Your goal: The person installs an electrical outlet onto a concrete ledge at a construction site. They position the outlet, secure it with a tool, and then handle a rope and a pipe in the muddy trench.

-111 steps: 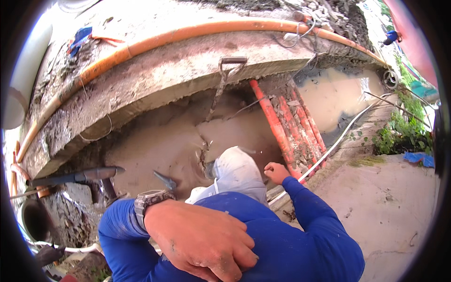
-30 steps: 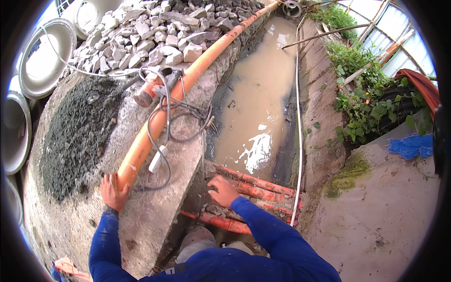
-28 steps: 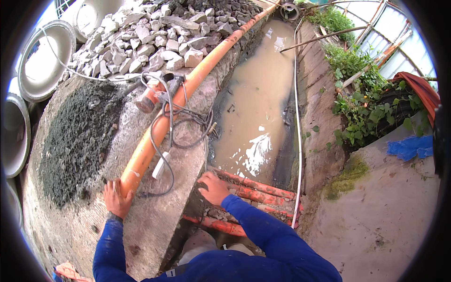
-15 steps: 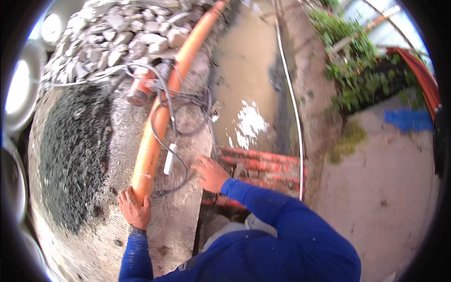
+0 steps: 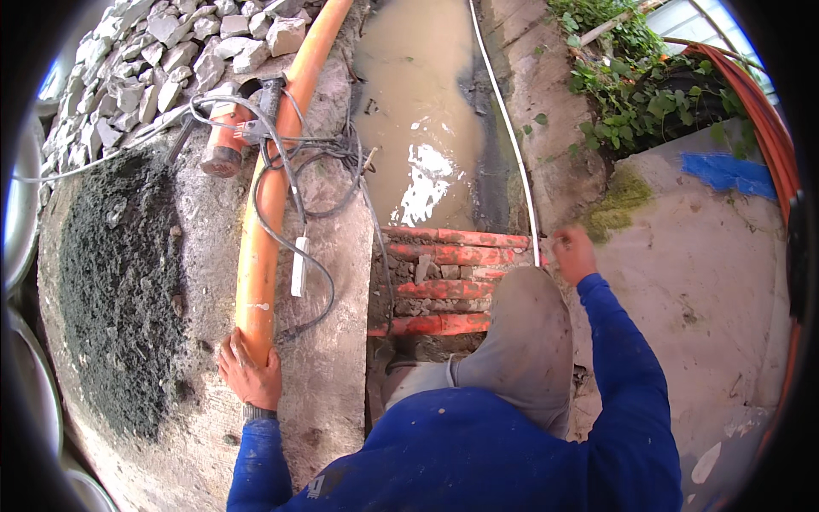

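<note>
My left hand (image 5: pixel 250 373), a watch on its wrist, is wrapped round the near end of a long orange pipe (image 5: pixel 258 256) lying on the concrete. At the right side of the trench, my right hand (image 5: pixel 573 254) is at the concrete edge beside a thin white hose (image 5: pixel 518 128). Motion blurs its fingers, so their grip is unclear. Between my hands, several red-orange pipes (image 5: pixel 448 324) lie crosswise in the trench with mud and rubble among them. My bent knee (image 5: pixel 533 316) hides their right ends.
An orange power tool (image 5: pixel 225 136) and its tangled grey cable (image 5: pixel 328 282) lie by the long pipe. Dark wet mortar (image 5: pixel 119 282) and broken stones (image 5: pixel 171 64) are on the left. Muddy water (image 5: pixel 418 85) fills the trench beyond. Plants (image 5: pixel 631 111) and a blue sheet (image 5: pixel 729 173) are at right.
My right hand has swung from the trench's left edge across to its right edge. My knee has come into view over the crosswise pipes. My left hand stays on the long pipe's end.
</note>
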{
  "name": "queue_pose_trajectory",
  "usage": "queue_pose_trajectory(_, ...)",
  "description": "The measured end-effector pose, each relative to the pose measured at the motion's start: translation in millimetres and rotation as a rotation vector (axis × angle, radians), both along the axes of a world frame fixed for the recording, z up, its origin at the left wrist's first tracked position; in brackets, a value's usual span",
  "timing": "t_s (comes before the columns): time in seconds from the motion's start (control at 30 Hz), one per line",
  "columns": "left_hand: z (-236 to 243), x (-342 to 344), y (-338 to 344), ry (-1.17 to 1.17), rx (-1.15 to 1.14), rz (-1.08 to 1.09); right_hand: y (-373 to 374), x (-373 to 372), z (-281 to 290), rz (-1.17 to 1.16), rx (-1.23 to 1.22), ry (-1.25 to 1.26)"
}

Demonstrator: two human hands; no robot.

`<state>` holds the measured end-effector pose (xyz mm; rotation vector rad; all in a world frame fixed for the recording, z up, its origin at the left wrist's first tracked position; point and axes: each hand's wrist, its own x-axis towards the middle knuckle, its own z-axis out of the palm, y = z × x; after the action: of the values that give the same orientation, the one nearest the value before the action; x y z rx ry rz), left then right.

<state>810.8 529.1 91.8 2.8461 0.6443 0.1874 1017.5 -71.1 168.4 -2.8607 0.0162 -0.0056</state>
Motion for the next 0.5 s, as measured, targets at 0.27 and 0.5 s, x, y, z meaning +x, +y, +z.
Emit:
queue_pose_trajectory(0.27, -5.1, 5.3, 3.7, -0.003, 0.099, -0.02, 75.6, 118.0, -58.5, 0.19, 0.399, 0.013)
queue_pose_trajectory(0.5, -0.1, 15.8, 1.2, 0.057, 0.088, 0.049, 274.2, 214.2, -79.3, 0.856, 0.522, -0.155)
